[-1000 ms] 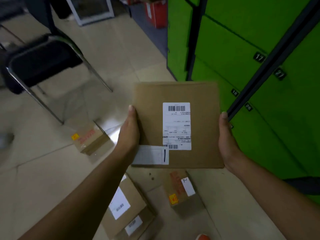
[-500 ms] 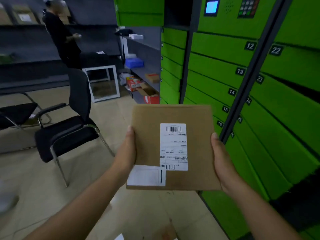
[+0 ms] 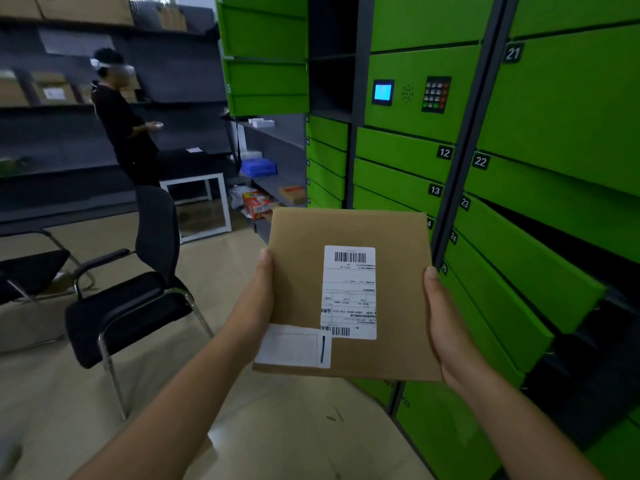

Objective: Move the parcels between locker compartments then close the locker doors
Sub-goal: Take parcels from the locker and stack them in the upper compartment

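I hold a flat brown cardboard parcel level in front of me, with a white shipping label and a second white sticker on top. My left hand grips its left edge and my right hand grips its right edge. The green locker bank fills the right side. Several of its doors stand open: three at the upper left beside dark empty compartments, and doors 23 to 25 at the lower right, swung out towards me.
A black chair stands on the tiled floor at the left, with a second chair behind it. A person in black stands by dark shelving. A white frame and boxes sit near the locker's left end.
The view has tilted up from the floor to the locker front. The small parcels on the floor have dropped out of sight. Both hands still hold the flat parcel, now raised higher.
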Motion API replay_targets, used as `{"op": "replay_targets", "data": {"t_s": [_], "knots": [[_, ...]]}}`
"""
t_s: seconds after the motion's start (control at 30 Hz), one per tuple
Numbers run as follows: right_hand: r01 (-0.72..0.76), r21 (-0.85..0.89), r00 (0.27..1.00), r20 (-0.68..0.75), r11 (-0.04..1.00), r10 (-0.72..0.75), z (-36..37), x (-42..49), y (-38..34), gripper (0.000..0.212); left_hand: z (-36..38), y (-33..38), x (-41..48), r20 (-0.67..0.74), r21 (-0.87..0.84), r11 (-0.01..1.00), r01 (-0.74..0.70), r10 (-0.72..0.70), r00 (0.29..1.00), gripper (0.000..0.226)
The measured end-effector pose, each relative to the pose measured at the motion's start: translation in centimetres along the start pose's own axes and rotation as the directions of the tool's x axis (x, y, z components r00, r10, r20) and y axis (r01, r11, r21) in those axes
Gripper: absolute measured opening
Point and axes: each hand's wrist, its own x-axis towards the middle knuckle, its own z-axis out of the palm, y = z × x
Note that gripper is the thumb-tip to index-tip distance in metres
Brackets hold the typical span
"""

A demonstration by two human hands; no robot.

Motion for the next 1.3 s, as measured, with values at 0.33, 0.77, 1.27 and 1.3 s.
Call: {"op": "replay_targets", "data": {"t_s": [0.33, 0.77, 1.27, 1.3], "knots": [[0.024, -0.027, 1.0, -0.004, 0.999, -0.024, -2.1, 1.5, -1.9, 0.057, 1.4, -1.3, 2.2, 0.021, -0.08, 0.997, 0.006, -0.004, 1.0, 0.121], [0.045, 0.258, 0.999, -0.017, 0.965, -0.042, -3.7, 0.9, -2.2, 0.098, 6.1, 0.5, 0.8, -0.186, -0.515, 0.854, -0.071, -0.031, 0.982, 0.083], [0.267, 0.207, 0.952, 0.096, 0.941, -0.291, -3.9, 2.8, -9.2, 0.051, 4.9, 4.2, 0.6, -0.341, -0.459, 0.863, -0.211, 0.048, 0.939, 0.046], [0.259, 0.194, 0.949, 0.133, 0.946, -0.287, -4.6, 3.1, -10.2, 0.048, 4.3, 5.2, 1.0, -0.317, -0.445, 0.87, -0.213, 0.069, 0.946, 0.048]]}}
